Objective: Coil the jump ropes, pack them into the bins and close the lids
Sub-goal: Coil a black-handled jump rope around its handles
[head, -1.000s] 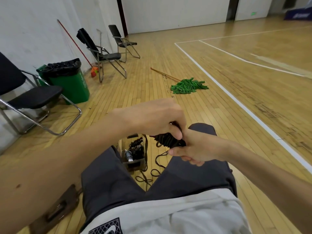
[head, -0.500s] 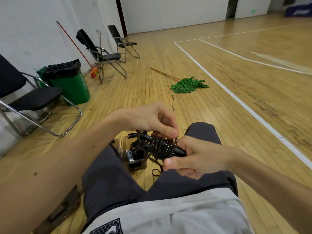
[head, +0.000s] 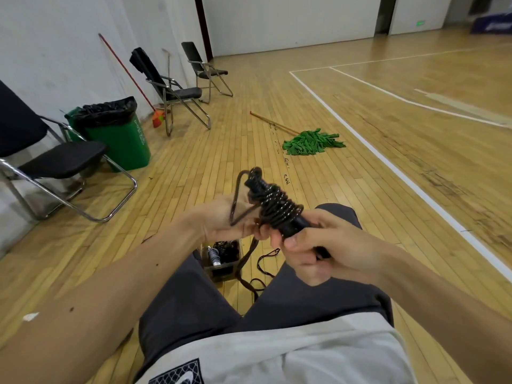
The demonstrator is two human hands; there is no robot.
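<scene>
The pale wooden gym floor (head: 360,189), marked with white court lines (head: 415,184), carries three black folding chairs (head: 55,162) along the left wall, with a green trash bin (head: 124,142) lined in black plastic standing between the nearest two. A red-handled broom (head: 158,119) stands on the boards and leans against the wall, and a green-headed mop (head: 310,139) lies flat farther out. Near the camera a small open bin (head: 221,264) sits on the boards, a loose end of jump rope (head: 256,282) trailing just beside it.

Green trash can (head: 122,142), black liner; folding chairs (head: 181,93) by wall (head: 55,51); red broom (head: 158,119); green mop (head: 310,141) on wooden floor (head: 374,195).
</scene>
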